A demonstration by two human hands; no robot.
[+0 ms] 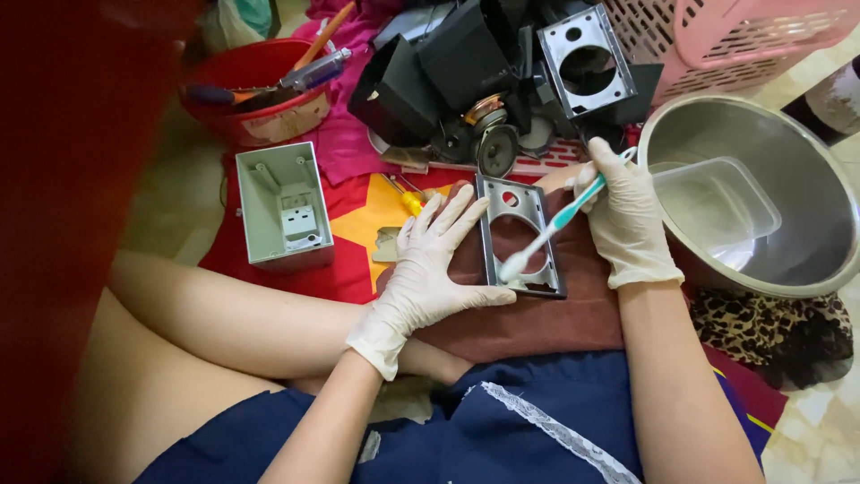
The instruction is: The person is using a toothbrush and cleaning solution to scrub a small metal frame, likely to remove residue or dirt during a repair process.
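Observation:
My left hand (428, 264), in a white glove, lies flat beside a grey metal faceplate (520, 235) with a round opening and steadies its left edge on a brown cloth (537, 314) over my lap. My gloved right hand (623, 220) grips a teal and white toothbrush (551, 229). The brush head rests on the plate's lower part, near the rim of the opening.
A steel bowl (811, 260) holding a clear plastic tub (717, 202) sits at right. Black speaker parts (457, 72) and a second faceplate (587, 58) are piled behind. A grey box (282, 206), a red bowl of tools (260, 90) and a pink basket (743, 36) stand around.

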